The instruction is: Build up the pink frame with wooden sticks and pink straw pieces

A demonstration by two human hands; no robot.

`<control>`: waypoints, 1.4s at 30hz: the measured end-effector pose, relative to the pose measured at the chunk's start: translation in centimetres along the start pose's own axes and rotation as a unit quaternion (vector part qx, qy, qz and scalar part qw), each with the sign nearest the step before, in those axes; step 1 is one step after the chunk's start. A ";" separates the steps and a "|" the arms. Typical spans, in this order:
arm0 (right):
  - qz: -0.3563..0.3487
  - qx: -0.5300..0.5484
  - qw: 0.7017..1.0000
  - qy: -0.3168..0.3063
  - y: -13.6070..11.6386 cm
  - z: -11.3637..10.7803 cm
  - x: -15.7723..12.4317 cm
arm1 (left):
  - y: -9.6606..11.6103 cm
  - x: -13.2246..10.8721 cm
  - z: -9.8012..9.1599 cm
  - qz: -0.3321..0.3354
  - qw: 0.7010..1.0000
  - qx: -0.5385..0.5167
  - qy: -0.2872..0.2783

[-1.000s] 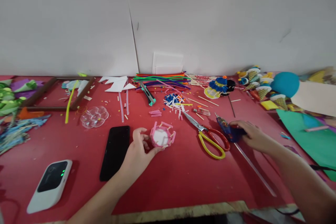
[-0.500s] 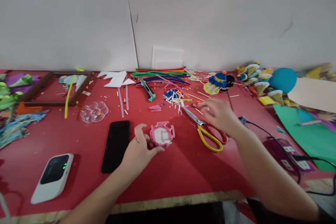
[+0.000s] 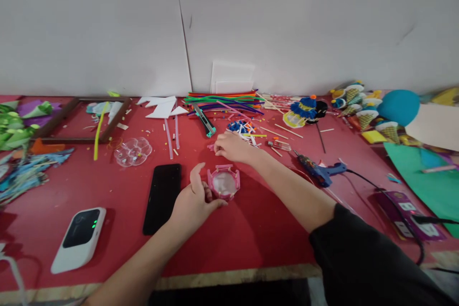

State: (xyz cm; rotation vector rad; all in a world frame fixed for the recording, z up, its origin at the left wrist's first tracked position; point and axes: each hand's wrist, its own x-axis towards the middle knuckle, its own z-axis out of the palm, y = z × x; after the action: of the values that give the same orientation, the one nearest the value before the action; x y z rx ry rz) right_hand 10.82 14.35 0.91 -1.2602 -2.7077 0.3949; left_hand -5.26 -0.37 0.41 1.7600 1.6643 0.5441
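Observation:
Near the middle of the red table (image 3: 265, 229), my left hand (image 3: 195, 198) holds a small round pink piece (image 3: 224, 182) with a pale centre and short upright sticks around its rim. Beyond it, the fingers of my right hand (image 3: 229, 147) are pinched together at the small pile of pink strips (image 3: 210, 147); what they grip, if anything, is hidden. Small blue and white bits (image 3: 241, 127) lie just behind my right hand. A black phone (image 3: 162, 198) rests to the left of my left hand.
Right of my right forearm lies a blue glue gun (image 3: 321, 169) with a cable running to a purple power strip (image 3: 407, 215). At the back are a box cutter (image 3: 204, 120) and coloured pipe cleaners (image 3: 225, 101). A white device (image 3: 79, 239) sits front left.
My right hand has moved left from beside the scissors to the pink strips. The glue gun now shows, and my right arm covers where the scissors lay. My left hand still holds the pink piece.

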 end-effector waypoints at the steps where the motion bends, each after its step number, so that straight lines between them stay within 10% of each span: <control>1: 0.003 0.001 1.000 0.002 0.1 0.1 -0.2 | 0.1 0.0 -0.1 0.000 1.000 0.003 -0.002; 33: 0.096 0.048 0.986 0.126 -0.3 2.1 -2.1 | -2.2 0.8 0.8 0.139 0.983 -0.112 0.047; 42: 0.099 0.126 0.953 0.258 -1.3 0.2 -6.9 | -2.4 0.7 1.4 0.137 0.985 -0.092 0.050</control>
State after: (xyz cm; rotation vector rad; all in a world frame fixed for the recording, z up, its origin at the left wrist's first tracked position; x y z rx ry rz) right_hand 14.20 8.24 1.02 -1.3388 -2.0379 0.3566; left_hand -5.95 0.06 -2.32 1.8584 1.3928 0.8948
